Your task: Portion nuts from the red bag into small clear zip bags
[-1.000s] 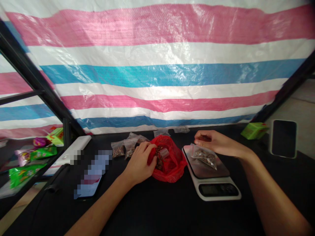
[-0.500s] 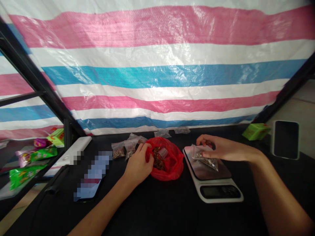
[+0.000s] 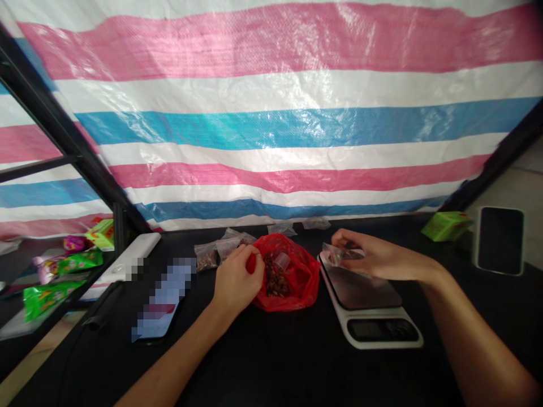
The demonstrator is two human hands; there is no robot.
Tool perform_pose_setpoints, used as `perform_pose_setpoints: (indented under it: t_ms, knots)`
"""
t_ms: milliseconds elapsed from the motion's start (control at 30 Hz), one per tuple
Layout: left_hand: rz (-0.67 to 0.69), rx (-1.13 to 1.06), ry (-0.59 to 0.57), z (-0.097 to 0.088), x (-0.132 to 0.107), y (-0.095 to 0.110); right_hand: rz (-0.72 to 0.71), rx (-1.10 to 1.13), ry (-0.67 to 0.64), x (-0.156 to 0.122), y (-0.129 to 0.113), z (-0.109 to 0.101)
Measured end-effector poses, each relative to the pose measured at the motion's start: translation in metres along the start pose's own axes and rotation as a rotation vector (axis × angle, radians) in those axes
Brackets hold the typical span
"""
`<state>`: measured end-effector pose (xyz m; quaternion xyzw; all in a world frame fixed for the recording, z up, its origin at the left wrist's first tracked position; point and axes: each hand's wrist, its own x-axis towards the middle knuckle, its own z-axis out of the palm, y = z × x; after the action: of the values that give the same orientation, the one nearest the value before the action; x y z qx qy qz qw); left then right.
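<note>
Single view, head-worn. The desk (image 3: 271, 367) is viewed from over its near edge, facing forward and slightly down. The left hand (image 3: 235, 282) and right hand (image 3: 377, 259) are framed close, at mid-height. The upper half is filled by the striped tarp (image 3: 271, 113) behind the desk.

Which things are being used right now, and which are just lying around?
In use: left hand gripping the rim of the red bag; brown bits inside it; right hand pinching the small clear bag; scale by it.
Lying about: filled little bags, phone, green box, snack packets.
</note>
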<state>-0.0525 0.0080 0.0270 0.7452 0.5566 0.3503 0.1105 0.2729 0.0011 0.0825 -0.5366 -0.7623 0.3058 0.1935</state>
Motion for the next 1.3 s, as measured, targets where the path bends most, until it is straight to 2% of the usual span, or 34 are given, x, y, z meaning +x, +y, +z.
perform_pose_setpoints:
  t_ms: [67,133,367,467,667,833,1000,1167,1300]
  knots:
    - [0.000,0.000,-0.005,0.001,-0.001,-0.001,-0.099,0.143,0.010,0.004,-0.010,0.010]
    - [-0.002,0.001,-0.011,0.002,-0.002,-0.002,-0.162,0.195,0.020,0.008,-0.020,0.024]
    - [-0.050,-0.001,0.015,0.002,0.000,-0.005,-0.313,0.027,0.047,0.017,-0.042,0.072]
    - [-0.062,-0.005,0.019,0.003,0.002,-0.006,-0.305,-0.026,0.059,0.019,-0.044,0.080]
    - [-0.050,-0.005,0.016,0.003,0.002,-0.006,-0.314,-0.071,0.094,0.023,-0.042,0.080]
    - [-0.057,-0.003,0.013,0.003,0.002,-0.008,-0.303,0.016,0.078,0.022,-0.038,0.069]
    - [-0.048,-0.005,0.014,0.004,0.002,-0.008,-0.180,0.226,-0.093,0.012,-0.027,0.033]
    - [-0.040,-0.003,0.013,0.004,0.003,-0.008,0.027,0.047,-0.210,-0.007,-0.004,-0.005]
    - [-0.042,-0.001,0.022,0.005,0.002,-0.007,0.002,-0.065,-0.149,-0.014,0.009,-0.018]
